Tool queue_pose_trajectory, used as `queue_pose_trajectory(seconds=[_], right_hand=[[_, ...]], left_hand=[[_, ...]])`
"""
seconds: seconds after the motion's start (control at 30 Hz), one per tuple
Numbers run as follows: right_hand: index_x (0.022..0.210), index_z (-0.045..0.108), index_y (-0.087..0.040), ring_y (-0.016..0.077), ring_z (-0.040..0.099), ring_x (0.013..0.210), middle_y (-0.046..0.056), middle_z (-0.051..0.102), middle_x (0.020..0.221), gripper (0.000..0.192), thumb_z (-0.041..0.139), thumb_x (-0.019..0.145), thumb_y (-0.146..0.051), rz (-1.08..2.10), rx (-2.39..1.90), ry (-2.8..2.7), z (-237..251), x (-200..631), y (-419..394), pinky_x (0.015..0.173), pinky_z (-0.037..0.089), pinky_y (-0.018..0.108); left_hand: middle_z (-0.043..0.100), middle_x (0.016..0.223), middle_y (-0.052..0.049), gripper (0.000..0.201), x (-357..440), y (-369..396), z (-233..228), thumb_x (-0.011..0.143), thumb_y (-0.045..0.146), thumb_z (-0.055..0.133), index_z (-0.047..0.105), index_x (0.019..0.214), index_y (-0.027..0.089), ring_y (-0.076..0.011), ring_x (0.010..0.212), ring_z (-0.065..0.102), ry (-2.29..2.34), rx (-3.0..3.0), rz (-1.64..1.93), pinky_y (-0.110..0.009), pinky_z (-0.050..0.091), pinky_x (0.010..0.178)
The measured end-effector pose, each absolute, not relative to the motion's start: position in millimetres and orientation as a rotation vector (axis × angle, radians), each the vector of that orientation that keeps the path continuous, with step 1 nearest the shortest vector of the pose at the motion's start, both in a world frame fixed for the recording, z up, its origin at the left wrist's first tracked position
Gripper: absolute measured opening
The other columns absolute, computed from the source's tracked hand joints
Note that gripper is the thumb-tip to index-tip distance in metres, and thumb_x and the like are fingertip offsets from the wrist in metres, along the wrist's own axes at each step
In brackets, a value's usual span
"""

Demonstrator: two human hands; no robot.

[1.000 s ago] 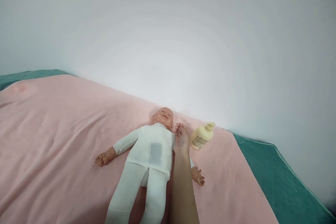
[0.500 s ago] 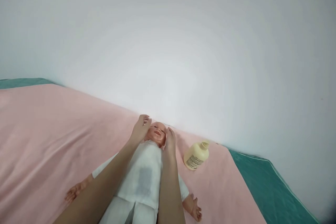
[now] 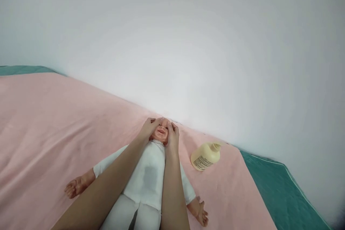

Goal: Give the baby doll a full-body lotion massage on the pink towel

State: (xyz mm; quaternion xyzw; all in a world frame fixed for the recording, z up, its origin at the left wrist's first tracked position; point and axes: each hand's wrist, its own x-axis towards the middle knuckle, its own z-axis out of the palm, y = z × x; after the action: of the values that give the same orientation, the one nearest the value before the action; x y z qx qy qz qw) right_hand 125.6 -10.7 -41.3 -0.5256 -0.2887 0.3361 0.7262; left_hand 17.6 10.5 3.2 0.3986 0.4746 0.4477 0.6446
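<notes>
A baby doll (image 3: 144, 187) in a white cloth suit lies on its back, arms spread, its head toward the wall. My left hand (image 3: 149, 128) cups the left side of the doll's head, with the thumb over the brow. On the other side my right hand (image 3: 173, 133) presses against the head, its fingers curled and the thumb near the eye. Between the hands the doll's mouth and nose show. A grey patch marks the chest of the suit. My forearms cover parts of the doll's sides.
To the right of the doll stands a pale yellow pump bottle (image 3: 206, 155) with a printed label. Under everything lies a pink cloth (image 3: 67, 115) with some creases, and green fabric (image 3: 277, 183) shows at its edges. A white wall (image 3: 172, 43) rises directly behind the doll's head.
Both hands have closed in on the doll's head, and the thumbs have come onto its face. The view has shifted slightly, and the grey object at the upper left is out of sight.
</notes>
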Motion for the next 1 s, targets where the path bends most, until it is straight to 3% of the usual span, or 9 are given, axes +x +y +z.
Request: queue_pose_trajectory(seconds=[0.23, 0.37, 0.53, 0.77, 1.0], right_hand=[[0.112, 0.059, -0.019, 0.0225, 0.06, 0.106, 0.009, 0.06, 0.121, 0.059, 0.077, 0.06, -0.041, 0.737, -1.239, -0.525, -36, 120, -24, 0.084, 0.053, 0.031], [0.11, 0.061, -0.019, 0.0221, 0.062, 0.103, 0.008, 0.063, 0.116, 0.054, 0.075, 0.063, -0.043, 0.72, -1.223, -0.539, -41, 122, -23, 0.082, 0.053, 0.031], [0.108, 0.065, -0.019, 0.0221, 0.062, 0.102, 0.007, 0.068, 0.107, 0.047, 0.07, 0.068, -0.043, 0.689, -1.204, -0.571, -50, 129, -19, 0.084, 0.053, 0.032], [0.109, 0.068, -0.021, 0.0222, 0.063, 0.104, 0.006, 0.069, 0.11, 0.042, 0.065, 0.072, -0.042, 0.697, -1.184, -0.565, -53, 132, -21, 0.086, 0.052, 0.034], [0.112, 0.065, -0.019, 0.0228, 0.063, 0.103, 0.007, 0.069, 0.108, 0.049, 0.06, 0.078, -0.054, 0.706, -1.21, -0.59, -42, 123, -26, 0.085, 0.053, 0.034]], left_hand=[[0.058, 0.128, -0.016, 0.051, 12, 3, -4, 0.075, 0.033, 0.071, 0.054, 0.12, 0.016, -0.0258, 0.108, 0.062, 1.036, 0.955, 1.016, -0.03, 0.052, 0.083], [0.056, 0.133, -0.016, 0.052, 13, 5, -8, 0.079, 0.033, 0.066, 0.053, 0.127, 0.017, -0.0274, 0.112, 0.06, 1.014, 0.975, 1.007, -0.034, 0.05, 0.09], [0.057, 0.133, -0.014, 0.046, 18, 13, -20, 0.08, 0.035, 0.065, 0.059, 0.121, 0.015, -0.027, 0.121, 0.055, 0.931, 0.911, 1.101, -0.036, 0.043, 0.102], [0.067, 0.118, -0.011, 0.037, 19, 16, -29, 0.076, 0.039, 0.067, 0.068, 0.106, 0.017, -0.0256, 0.109, 0.063, 0.914, 0.832, 1.173, -0.036, 0.048, 0.097], [0.069, 0.111, -0.012, 0.045, 16, 6, -11, 0.081, 0.054, 0.059, 0.064, 0.104, 0.016, -0.0268, 0.1, 0.066, 0.983, 0.948, 1.071, -0.036, 0.052, 0.086]])
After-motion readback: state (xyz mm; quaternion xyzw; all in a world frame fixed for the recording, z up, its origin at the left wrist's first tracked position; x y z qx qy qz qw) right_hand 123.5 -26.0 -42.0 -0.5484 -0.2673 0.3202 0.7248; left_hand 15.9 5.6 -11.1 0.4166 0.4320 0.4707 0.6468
